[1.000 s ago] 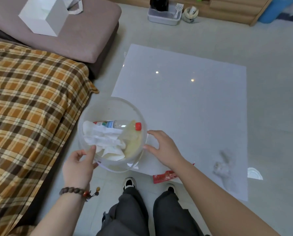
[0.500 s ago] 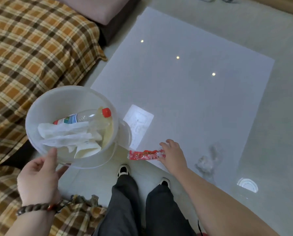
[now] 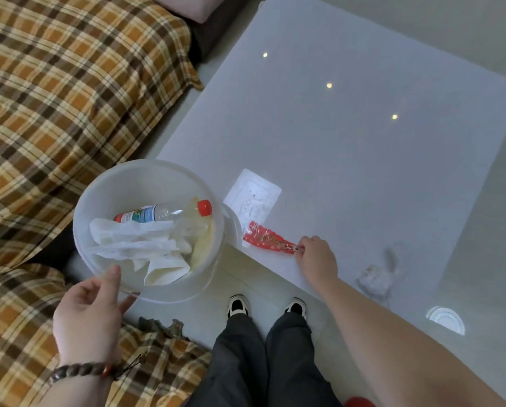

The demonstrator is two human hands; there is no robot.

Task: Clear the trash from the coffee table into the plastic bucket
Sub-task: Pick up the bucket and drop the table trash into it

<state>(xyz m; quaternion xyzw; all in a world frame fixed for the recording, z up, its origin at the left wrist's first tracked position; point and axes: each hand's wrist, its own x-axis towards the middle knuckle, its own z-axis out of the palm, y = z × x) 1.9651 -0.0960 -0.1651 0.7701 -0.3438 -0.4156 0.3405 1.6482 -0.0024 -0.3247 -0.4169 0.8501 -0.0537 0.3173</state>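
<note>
My left hand [image 3: 90,314] grips the near rim of the clear plastic bucket [image 3: 128,177], held beside the coffee table's near left corner. Inside lie a plastic bottle with a red cap [image 3: 163,212] and crumpled white paper [image 3: 140,248]. My right hand [image 3: 316,258] pinches one end of a red snack wrapper [image 3: 265,237], which lies along the glossy white coffee table [image 3: 348,160] near its front edge, its other end close to the bucket. A crumpled whitish wad [image 3: 375,279] rests on the table to the right of my right hand.
A plaid-covered sofa [image 3: 69,92] fills the left side. My legs and shoes [image 3: 263,333] stand on the floor just in front of the table. Ceiling lights reflect in the tabletop.
My right hand left the bucket's side, took the red wrapper's end and drew it up onto the table edge. The bucket shifted left, carried by my left hand alone.
</note>
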